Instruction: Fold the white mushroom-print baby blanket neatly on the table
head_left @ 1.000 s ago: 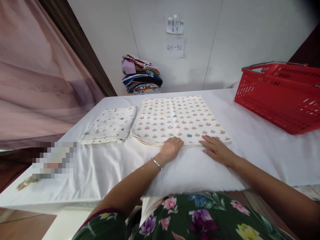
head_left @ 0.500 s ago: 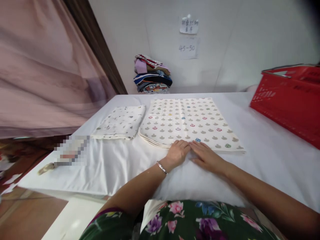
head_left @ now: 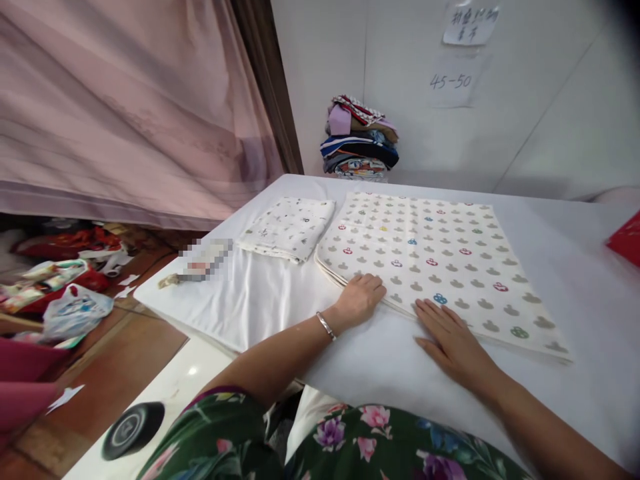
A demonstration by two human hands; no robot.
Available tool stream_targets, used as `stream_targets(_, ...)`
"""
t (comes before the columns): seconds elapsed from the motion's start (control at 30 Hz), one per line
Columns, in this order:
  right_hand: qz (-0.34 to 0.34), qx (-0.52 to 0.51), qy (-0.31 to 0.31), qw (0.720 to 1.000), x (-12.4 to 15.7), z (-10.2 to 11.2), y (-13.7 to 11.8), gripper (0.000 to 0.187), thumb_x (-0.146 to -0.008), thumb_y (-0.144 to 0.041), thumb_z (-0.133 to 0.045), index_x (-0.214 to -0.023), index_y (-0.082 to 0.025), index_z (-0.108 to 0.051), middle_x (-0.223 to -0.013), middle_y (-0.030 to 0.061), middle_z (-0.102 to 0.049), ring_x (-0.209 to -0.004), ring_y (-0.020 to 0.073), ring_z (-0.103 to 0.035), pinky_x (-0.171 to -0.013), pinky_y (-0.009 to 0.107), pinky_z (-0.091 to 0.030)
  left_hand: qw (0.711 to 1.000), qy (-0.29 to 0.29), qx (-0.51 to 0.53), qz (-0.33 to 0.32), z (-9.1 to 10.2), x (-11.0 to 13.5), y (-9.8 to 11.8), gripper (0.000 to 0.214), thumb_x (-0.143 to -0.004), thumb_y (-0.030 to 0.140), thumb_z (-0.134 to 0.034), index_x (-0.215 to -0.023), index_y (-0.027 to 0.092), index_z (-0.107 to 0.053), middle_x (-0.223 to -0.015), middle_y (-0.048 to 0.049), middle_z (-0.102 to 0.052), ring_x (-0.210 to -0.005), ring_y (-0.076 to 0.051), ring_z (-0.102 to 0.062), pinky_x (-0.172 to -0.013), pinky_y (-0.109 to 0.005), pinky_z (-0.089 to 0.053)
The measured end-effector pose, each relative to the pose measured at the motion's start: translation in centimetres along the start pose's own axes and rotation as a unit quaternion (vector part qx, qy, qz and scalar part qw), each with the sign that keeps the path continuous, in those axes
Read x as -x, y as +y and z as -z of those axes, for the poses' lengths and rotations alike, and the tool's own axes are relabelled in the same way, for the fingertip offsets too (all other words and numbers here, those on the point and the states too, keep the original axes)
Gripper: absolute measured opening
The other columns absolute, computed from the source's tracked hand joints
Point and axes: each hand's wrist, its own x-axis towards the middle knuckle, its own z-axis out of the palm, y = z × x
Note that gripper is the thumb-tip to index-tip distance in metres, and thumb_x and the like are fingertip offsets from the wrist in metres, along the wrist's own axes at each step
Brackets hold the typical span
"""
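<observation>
One paper sheet at twelve o'clock beyond the folded cream printed cloth reads "45-50"; Chinese handwriting on the upper note is blurred. The cloth lies at three o'clock in view. At its eight o'clock, the left hand rests, fingers bent; I cannot tell whether they pinch fabric. At six o'clock, the right hand lies palm down, fingers straight, thumb apart.

A pale wall with thin seams stands behind the table. Two handwritten paper signs hang on it, one above the other. At the left hangs a pink curtain, next to a dark brown strip of cloth. Below, a plastic bag and white paper scraps lie by the brown tiled floor.
</observation>
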Motion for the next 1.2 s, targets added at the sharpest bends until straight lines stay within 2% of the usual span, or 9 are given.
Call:
stream_targets(0.13,0.003,0.006,-0.003,1.000,0.1,0.0,0.0,0.064,-0.092,-0.043,-0.040,-0.148,-0.028,-0.011,-0.147,0.0053,-0.032,-0.135,0.0237,-0.028,-0.109,0.048,-0.027,0.999,-0.009,-0.001,0.044,0.3,2.0,-2.5,0.020,-0.088,0.013,-0.039,-0.091,0.018,-0.058,-0.094,-0.0071,-0.057,-0.089,-0.020,-0.049,-0.075,-0.032,-0.038)
stream_targets(0.23,0.003,0.007,-0.004,1.000,0.1,0.1,0.0,0.065,-0.092,-0.043,-0.040,-0.148,-0.028,-0.009,-0.147,0.0050,-0.032,-0.135,0.0236,-0.028,-0.109,0.047,-0.027,0.998,-0.009,0.013,0.053,0.5,3.2,-3.3,0.021,-0.086,0.011,-0.041,-0.093,0.018,-0.060,-0.094,-0.0063,-0.059,-0.089,-0.019,-0.050,-0.077,-0.032,-0.039)
stream_targets(0.43,0.002,0.009,-0.007,1.000,0.1,0.4,-0.1,0.065,-0.092,-0.042,-0.041,-0.148,-0.027,-0.011,-0.147,0.0055,-0.033,-0.135,0.0241,-0.028,-0.109,0.047,-0.026,0.997,0.021,0.045,0.063,0.7,3.6,-3.2,0.023,-0.082,0.009,-0.043,-0.090,0.019,-0.062,-0.093,-0.0047,-0.060,-0.089,-0.018,-0.050,-0.076,-0.030,-0.039)
stream_targets(0.6,0.002,0.012,-0.011,1.000,0.1,0.5,-0.2,0.066,-0.092,-0.042,-0.041,-0.148,-0.027,-0.010,-0.147,0.0055,-0.032,-0.135,0.0249,-0.028,-0.109,0.048,-0.027,0.995,-0.001,0.074,0.070,0.9,3.6,-3.3,0.026,-0.077,0.006,-0.045,-0.088,0.020,-0.064,-0.092,-0.0042,-0.060,-0.086,-0.017,-0.050,-0.077,-0.030,-0.040)
stream_targets(0.8,-0.001,0.016,-0.017,1.000,0.1,0.4,-0.2,0.066,-0.092,-0.042,-0.040,-0.148,-0.028,-0.008,-0.147,0.0059,-0.032,-0.134,0.0258,-0.029,-0.108,0.049,-0.028,0.992,0.005,0.088,0.090,1.1,3.9,-3.4,0.033,-0.074,0.004,-0.045,-0.092,0.022,-0.066,-0.092,-0.0042,-0.059,-0.086,-0.017,-0.051,-0.077,-0.030,-0.041)
stream_targets(1.0,0.020,0.030,-0.014,0.999,0.5,0.4,0.4,0.070,-0.091,-0.043,-0.042,-0.148,-0.031,-0.004,-0.147,0.0038,-0.032,-0.133,0.0267,-0.032,-0.104,0.052,-0.036,0.990,0.000,0.099,0.099,1.4,4.1,-3.4,0.031,-0.071,0.008,-0.050,-0.092,0.023,-0.067,-0.089,-0.0033,-0.060,-0.085,-0.017,-0.052,-0.077,-0.030,-0.041)
stream_targets(1.1,0.036,0.026,-0.005,0.999,-0.7,0.8,0.1,0.072,-0.089,-0.045,-0.044,-0.148,-0.031,-0.005,-0.148,0.0028,-0.029,-0.132,0.0277,-0.032,-0.103,0.051,-0.038,0.989,-0.002,0.102,0.106,1.5,4.1,-3.4,0.031,-0.070,0.009,-0.050,-0.091,0.024,-0.068,-0.089,-0.0031,-0.060,-0.084,-0.017,-0.053,-0.073,-0.030,-0.042)
stream_targets(1.2,0.073,0.012,0.003,0.997,-3.5,1.0,-1.4,0.072,-0.089,-0.044,-0.044,-0.148,-0.030,-0.004,-0.149,0.0021,-0.026,-0.134,0.0274,-0.029,-0.105,0.050,-0.037,0.989,-0.003,0.103,0.106,1.6,4.1,-3.3,0.031,-0.070,0.009,-0.051,-0.091,0.024,-0.068,-0.088,-0.0037,-0.061,-0.084,-0.018,-0.054,-0.073,-0.030,-0.042)
